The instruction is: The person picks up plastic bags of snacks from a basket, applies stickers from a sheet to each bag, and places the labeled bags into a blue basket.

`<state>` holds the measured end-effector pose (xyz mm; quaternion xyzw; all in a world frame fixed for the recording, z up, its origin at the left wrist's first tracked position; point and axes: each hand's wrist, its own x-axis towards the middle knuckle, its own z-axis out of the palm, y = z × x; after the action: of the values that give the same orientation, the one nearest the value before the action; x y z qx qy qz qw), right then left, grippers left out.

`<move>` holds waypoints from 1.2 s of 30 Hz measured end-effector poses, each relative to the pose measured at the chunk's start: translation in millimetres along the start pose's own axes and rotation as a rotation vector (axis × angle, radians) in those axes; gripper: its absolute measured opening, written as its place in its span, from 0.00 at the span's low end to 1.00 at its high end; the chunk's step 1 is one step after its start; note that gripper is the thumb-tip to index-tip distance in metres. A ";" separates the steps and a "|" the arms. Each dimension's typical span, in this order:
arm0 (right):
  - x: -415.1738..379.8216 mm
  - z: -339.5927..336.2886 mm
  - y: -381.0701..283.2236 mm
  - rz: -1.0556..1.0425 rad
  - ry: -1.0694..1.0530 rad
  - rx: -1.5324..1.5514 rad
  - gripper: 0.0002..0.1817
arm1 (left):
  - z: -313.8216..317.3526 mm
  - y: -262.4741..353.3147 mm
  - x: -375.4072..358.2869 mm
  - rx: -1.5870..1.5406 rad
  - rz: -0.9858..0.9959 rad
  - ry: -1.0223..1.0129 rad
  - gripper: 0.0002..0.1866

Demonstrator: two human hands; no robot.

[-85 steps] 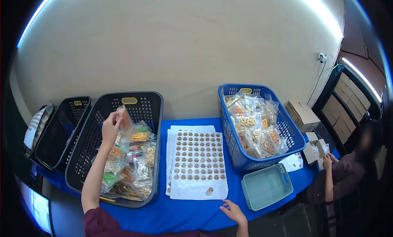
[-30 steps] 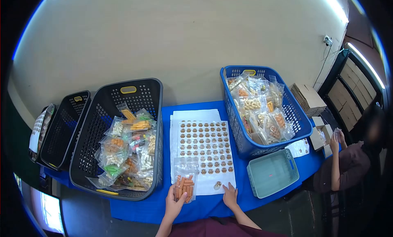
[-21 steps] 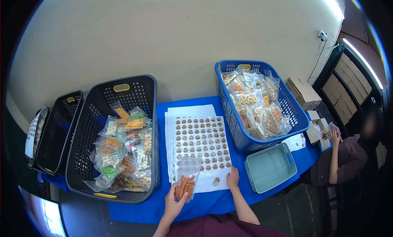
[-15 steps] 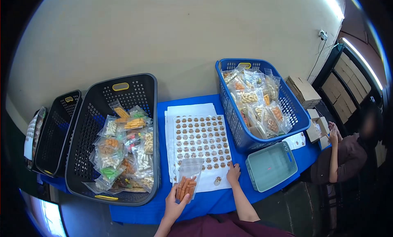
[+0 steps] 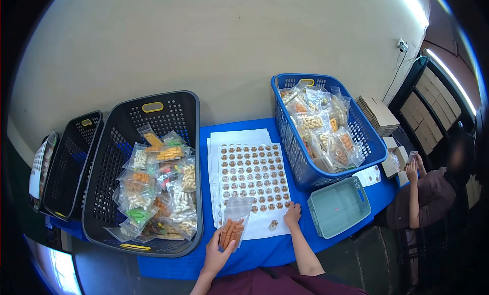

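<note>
Left hand [image 5: 218, 255], pouch [image 5: 234, 228], right fingertips [image 5: 292, 207] (hard to see)

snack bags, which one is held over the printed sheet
The clear bag of reddish-brown sticks, in the left hand; the bags in the black basket and the blue basket lie heaped, untouched.

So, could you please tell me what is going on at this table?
The person's left hand holds a clear bag of orange-brown sticks over the near edge of a sticker sheet, while the right hand touches the sheet's right edge. Filled bags lie in the black basket on the left and the blue basket on the right. A co-worker handles a small packet.
</note>
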<state>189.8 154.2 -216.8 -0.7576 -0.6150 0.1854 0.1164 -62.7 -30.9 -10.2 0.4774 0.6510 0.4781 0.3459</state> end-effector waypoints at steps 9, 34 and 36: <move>-32.9 22.2 4.8 -0.216 0.232 0.024 0.22 | 4.6 -13.5 -4.7 0.016 0.005 -0.042 0.25; -63.6 -190.8 -37.3 -0.076 -0.619 1.573 0.04 | 81.8 23.0 6.1 -0.693 -0.238 -0.194 0.24; -69.7 -211.7 -42.5 -0.204 -0.691 1.520 0.05 | 92.1 31.1 12.1 -0.679 -0.205 -0.229 0.22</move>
<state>229.6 106.4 1.4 -0.3142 -0.3894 0.7592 0.4162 26.1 10.2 -8.4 0.3184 0.4567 0.5733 0.6012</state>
